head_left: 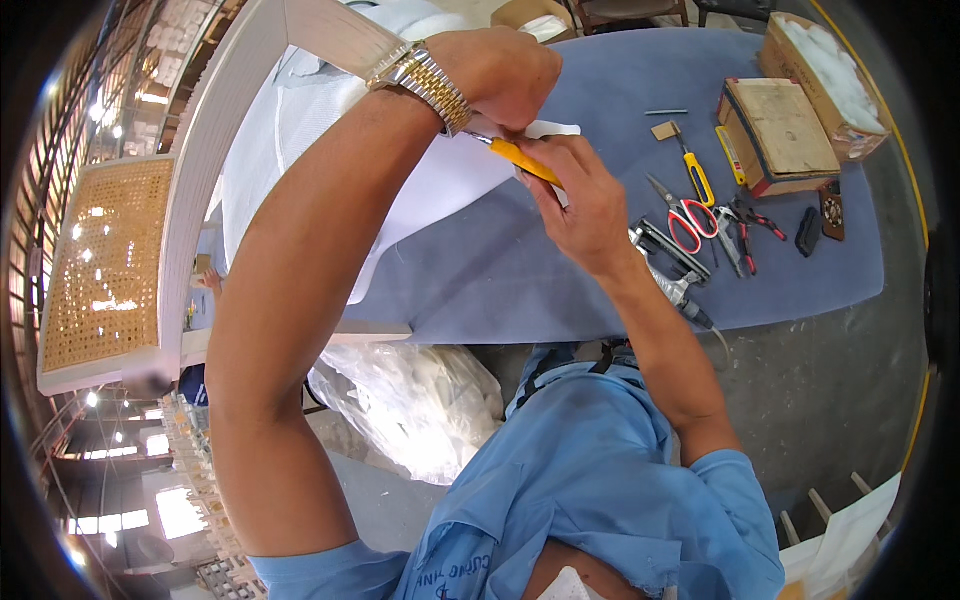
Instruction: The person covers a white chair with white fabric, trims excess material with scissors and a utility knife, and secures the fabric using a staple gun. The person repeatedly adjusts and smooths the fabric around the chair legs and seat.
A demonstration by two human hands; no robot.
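Observation:
My left hand point(505, 78), with a metal watch at the wrist, is curled closed at the edge of a white fabric sheet point(440, 185); its fingertips are mostly hidden. Just below it, my right hand point(580, 195) grips a yellow utility knife point(522, 160). The knife's metal tip points left, close to the fabric under my left wrist. The sheet hangs from a whitish wooden frame point(225, 95) with a woven cane panel point(108, 265) at the left, and spreads over the blue padded table point(480, 290).
On the table's right lie red-handled scissors point(688, 222), a yellow screwdriver point(697, 178), pliers point(757, 218), a staple gun point(665, 262) and a cardboard box point(785, 135). Another box point(825, 80) with white stuffing stands behind. Clear plastic wrapping point(420, 405) sits below the table's near edge.

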